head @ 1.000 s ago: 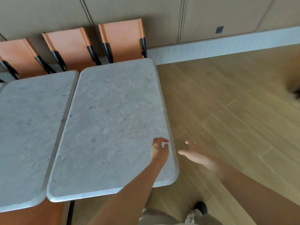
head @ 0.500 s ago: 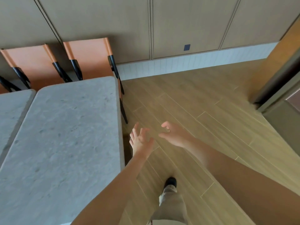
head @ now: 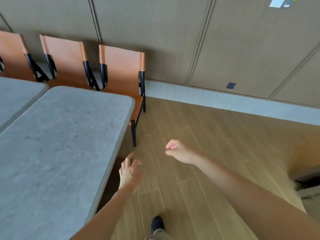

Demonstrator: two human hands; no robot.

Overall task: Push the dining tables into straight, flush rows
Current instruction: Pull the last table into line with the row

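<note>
My left hand [head: 130, 172] hangs spread and empty beside the table [head: 57, 144], right hand [head: 176, 150] loosely curled, empty; I'd press flat palms against its edge.

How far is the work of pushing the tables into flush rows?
Looks done: the near stone-top table lies close alongside the next table, with a narrow seam. In hand: nothing; the left hand and right hand hang over the wooden floor, touching no table. Other rows are out of view.
</note>
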